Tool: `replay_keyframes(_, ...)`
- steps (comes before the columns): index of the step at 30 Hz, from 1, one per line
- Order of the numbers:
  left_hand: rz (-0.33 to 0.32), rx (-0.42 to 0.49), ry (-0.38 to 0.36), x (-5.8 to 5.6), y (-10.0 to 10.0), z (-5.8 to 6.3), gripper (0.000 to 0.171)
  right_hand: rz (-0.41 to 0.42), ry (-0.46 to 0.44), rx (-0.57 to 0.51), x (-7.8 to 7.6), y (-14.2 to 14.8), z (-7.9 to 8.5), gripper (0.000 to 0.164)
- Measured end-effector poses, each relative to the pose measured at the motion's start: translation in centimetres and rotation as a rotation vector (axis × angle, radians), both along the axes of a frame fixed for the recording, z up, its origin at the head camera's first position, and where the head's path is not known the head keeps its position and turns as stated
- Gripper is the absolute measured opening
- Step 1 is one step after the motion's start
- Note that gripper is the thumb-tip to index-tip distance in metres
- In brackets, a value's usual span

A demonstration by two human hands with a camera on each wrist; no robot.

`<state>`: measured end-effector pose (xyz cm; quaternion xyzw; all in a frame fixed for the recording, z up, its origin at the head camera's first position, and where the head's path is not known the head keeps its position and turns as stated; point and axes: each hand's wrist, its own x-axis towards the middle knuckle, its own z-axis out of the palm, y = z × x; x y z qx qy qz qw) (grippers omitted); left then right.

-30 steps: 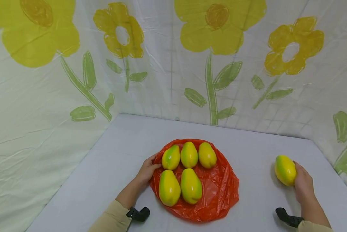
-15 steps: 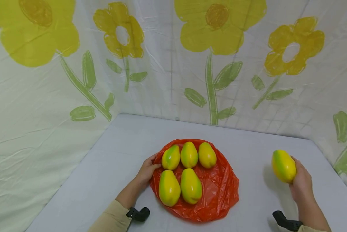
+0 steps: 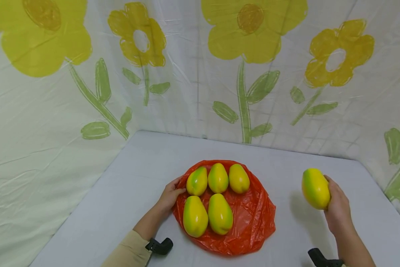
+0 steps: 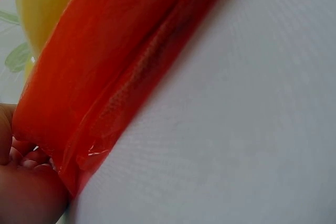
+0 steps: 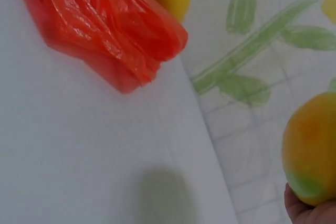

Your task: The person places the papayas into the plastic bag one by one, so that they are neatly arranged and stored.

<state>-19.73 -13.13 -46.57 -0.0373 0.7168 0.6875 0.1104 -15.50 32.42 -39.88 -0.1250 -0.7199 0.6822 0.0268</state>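
Observation:
A red plastic bag (image 3: 250, 222) lies spread in a rough round on the table, its edge raised. Several yellow-green papayas (image 3: 195, 216) sit on it in two rows, three at the back and two at the front left. My left hand (image 3: 168, 196) pinches the bag's left edge, thumb on top; the left wrist view has the bag's folded red side (image 4: 68, 98) beside the thumb. To the right of the bag, my right hand (image 3: 338, 204) holds another papaya (image 3: 315, 188) above the table, its shadow falling below. In the right wrist view that papaya (image 5: 312, 150) sits against the fingers.
The white table (image 3: 130, 178) extends around the bag on every side. Behind it hangs a pale curtain (image 3: 183, 100) printed with yellow flowers and green leaves. A black wrist mount (image 3: 160, 246) projects near the left wrist, another (image 3: 321, 257) near the right.
My right hand has raised the papaya off the table's right side and carried it leftward, toward the bag. The left hand, the bag and the papayas on it have stayed in place.

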Motion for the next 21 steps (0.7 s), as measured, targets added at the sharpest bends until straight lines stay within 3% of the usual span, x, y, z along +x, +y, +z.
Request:
replay_keyframes(6, 0.0, 0.004, -0.003, 0.0, 0.1, 0.1, 0.051, 0.07, 0.065, 0.078, 0.5, -2.0, 0.2, 0.064)
replay_keyframes(21, 0.004, 0.009, -0.014, 0.1, 0.1, 0.3, 0.051, 0.108, -0.049, 0.2, 1.1, -7.7, 0.1, 0.06)
